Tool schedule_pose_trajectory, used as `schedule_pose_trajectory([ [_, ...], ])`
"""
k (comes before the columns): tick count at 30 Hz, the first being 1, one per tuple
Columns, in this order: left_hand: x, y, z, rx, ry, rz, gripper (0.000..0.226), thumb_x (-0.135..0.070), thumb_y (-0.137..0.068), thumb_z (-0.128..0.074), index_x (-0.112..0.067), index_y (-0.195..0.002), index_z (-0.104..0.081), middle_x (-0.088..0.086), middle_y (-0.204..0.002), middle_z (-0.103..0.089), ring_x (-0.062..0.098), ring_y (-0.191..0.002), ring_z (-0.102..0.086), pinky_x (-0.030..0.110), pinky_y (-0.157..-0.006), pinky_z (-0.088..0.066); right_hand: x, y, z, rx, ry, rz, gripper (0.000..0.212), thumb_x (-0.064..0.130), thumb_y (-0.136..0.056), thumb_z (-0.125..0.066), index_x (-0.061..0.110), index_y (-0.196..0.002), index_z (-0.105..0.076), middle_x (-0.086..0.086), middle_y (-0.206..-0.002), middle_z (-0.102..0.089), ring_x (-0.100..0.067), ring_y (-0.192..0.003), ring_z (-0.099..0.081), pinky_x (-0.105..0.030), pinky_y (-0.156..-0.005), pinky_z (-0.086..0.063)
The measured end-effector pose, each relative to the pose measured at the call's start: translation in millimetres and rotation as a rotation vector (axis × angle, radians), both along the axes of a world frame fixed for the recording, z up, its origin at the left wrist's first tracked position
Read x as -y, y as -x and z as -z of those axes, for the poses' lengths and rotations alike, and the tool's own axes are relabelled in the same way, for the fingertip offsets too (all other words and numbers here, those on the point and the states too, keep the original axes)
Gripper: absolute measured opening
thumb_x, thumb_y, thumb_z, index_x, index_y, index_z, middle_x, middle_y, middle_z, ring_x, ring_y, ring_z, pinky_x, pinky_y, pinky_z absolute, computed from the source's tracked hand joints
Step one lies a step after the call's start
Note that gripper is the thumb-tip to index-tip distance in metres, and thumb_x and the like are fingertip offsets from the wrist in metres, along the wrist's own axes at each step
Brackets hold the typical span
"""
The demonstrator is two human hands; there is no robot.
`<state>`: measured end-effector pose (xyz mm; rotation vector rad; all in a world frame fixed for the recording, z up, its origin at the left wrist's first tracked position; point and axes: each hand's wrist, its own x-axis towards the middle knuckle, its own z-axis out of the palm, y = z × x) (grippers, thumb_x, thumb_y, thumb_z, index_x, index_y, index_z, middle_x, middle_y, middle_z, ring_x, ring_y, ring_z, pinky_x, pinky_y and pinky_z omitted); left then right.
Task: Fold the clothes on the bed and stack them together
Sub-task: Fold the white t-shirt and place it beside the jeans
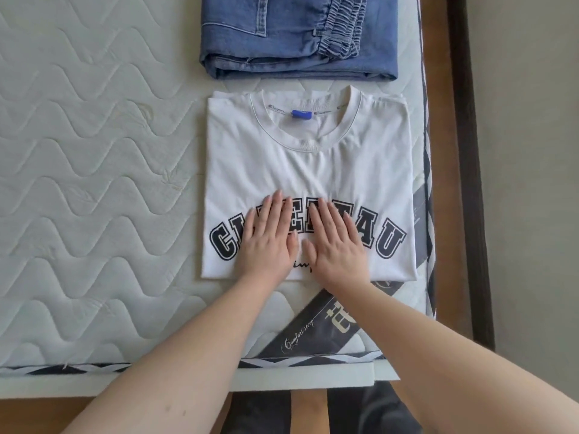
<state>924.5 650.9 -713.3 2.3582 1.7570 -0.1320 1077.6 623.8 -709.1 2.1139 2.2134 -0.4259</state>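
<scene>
Both forearms reach forward, left hand [269, 238] and right hand [336, 242] pressing flat, fingers straight, on folded T-shirt [308, 170].

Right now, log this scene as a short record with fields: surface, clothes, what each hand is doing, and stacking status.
surface: quilted mattress
t-shirt: white, folded, collar facing away, black lettering on front
jeans: blue denim, folded, beyond the t-shirt, apart from it
left hand: flat on the t-shirt, fingers straight, over the lettering
right hand: flat on the t-shirt beside the left hand
stacking status: both items folded, not yet stacked
</scene>
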Motion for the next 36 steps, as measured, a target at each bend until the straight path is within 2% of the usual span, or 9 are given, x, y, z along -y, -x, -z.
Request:
schedule_pose_trajectory([
  [5, 9.3, 39.0, -1.6, 0.009, 0.023, -0.130, 0.077, -0.049, -0.096, -0.029, -0.003, -0.156, -0.014, 0.016, -0.163, -0.012, 0.028, -0.151, -0.012, 0.050, -0.121, -0.017, 17.4, -66.5, -8.9, 0.076, 0.099, 0.119, 0.075, 0.061, -0.099, -0.020, 0.017, -0.157, 0.000, -0.001, -0.165, 0.000, -0.014, -0.151, 0.005, -0.036, -0.123, 0.000],
  [11, 3.3, 58.4, -10.4, 0.008, 0.004, -0.146, 0.075, -0.051, -0.096, -0.033, -0.006, -0.155, -0.024, 0.018, -0.162, -0.019, 0.032, -0.149, -0.020, 0.049, -0.119, -0.022, 10.6, -69.9, -19.5, 0.000, 0.141, 0.220, 0.081, 0.064, -0.097, -0.021, 0.014, -0.157, 0.000, -0.002, -0.165, 0.005, -0.014, -0.151, 0.010, -0.035, -0.123, 0.002],
  [14, -32.4, 50.9, -15.1, 0.052, -0.059, -0.129, 0.064, -0.043, -0.097, -0.035, -0.012, -0.153, -0.031, 0.013, -0.160, -0.028, 0.030, -0.148, -0.026, 0.051, -0.118, -0.024, -23.9, -67.2, -25.2, -0.058, 0.066, 0.228, 0.074, 0.056, -0.100, -0.024, 0.015, -0.157, -0.001, -0.001, -0.164, 0.005, -0.012, -0.151, 0.010, -0.031, -0.122, 0.005],
  [17, -86.5, 40.8, -14.4, 0.071, -0.075, -0.174, 0.067, -0.041, -0.096, -0.032, -0.008, -0.154, -0.027, 0.013, -0.161, -0.025, 0.029, -0.149, -0.022, 0.049, -0.120, -0.020, -80.9, -64.1, -23.5, -0.053, 0.006, 0.214, 0.071, 0.050, -0.100, -0.028, 0.018, -0.157, 0.001, 0.000, -0.165, 0.005, -0.014, -0.151, 0.009, -0.035, -0.123, 0.004],
  [20, -141.2, 38.2, -12.0, 0.083, -0.070, -0.225, 0.072, -0.045, -0.094, -0.027, -0.006, -0.155, -0.022, 0.012, -0.163, -0.017, 0.027, -0.151, -0.014, 0.045, -0.123, -0.009, -133.5, -61.6, -15.3, 0.014, -0.005, 0.147, 0.073, 0.054, -0.100, -0.025, 0.021, -0.157, 0.005, 0.002, -0.164, 0.007, -0.015, -0.151, 0.010, -0.038, -0.122, 0.008],
  [24, -190.6, 42.4, -4.5, 0.065, -0.056, -0.100, 0.077, -0.050, -0.092, -0.023, -0.006, -0.155, -0.022, 0.012, -0.163, -0.017, 0.026, -0.152, -0.013, 0.043, -0.124, -0.005, -176.7, -76.3, -2.2, -0.017, -0.012, 0.108, 0.078, 0.062, -0.096, -0.023, 0.022, -0.157, 0.003, 0.005, -0.164, 0.007, -0.012, -0.151, 0.009, -0.034, -0.122, 0.007],
  [27, -197.7, 46.9, 6.3, 0.056, -0.069, -0.047, 0.076, -0.051, -0.093, -0.025, -0.008, -0.155, -0.024, 0.012, -0.163, -0.019, 0.028, -0.151, -0.015, 0.045, -0.123, -0.008, -183.6, -93.4, 5.1, -0.036, -0.042, 0.180, 0.078, 0.064, -0.095, -0.025, 0.021, -0.157, -0.005, -0.001, -0.165, -0.002, -0.016, -0.152, 0.000, -0.036, -0.123, 0.001],
  [32, -196.2, 48.7, 11.1, -0.027, -0.066, -0.110, 0.075, -0.053, -0.090, -0.029, -0.020, -0.157, -0.020, 0.013, -0.164, -0.014, 0.033, -0.151, -0.011, 0.052, -0.122, -0.008, -181.3, -91.3, 8.9, 0.021, -0.072, 0.228, 0.075, 0.064, -0.094, -0.027, 0.027, -0.156, -0.009, -0.009, -0.164, -0.009, -0.023, -0.152, -0.003, -0.042, -0.123, -0.002],
  [36, -197.2, 47.1, 10.2, 0.000, -0.058, -0.093, 0.076, -0.051, -0.090, -0.031, -0.017, -0.157, -0.022, 0.019, -0.162, -0.014, 0.034, -0.151, -0.012, 0.050, -0.122, -0.005, -182.4, -91.7, 10.7, 0.043, -0.075, 0.240, 0.074, 0.063, -0.093, -0.030, 0.028, -0.156, -0.011, -0.013, -0.163, -0.011, -0.026, -0.151, -0.006, -0.043, -0.123, -0.004],
])
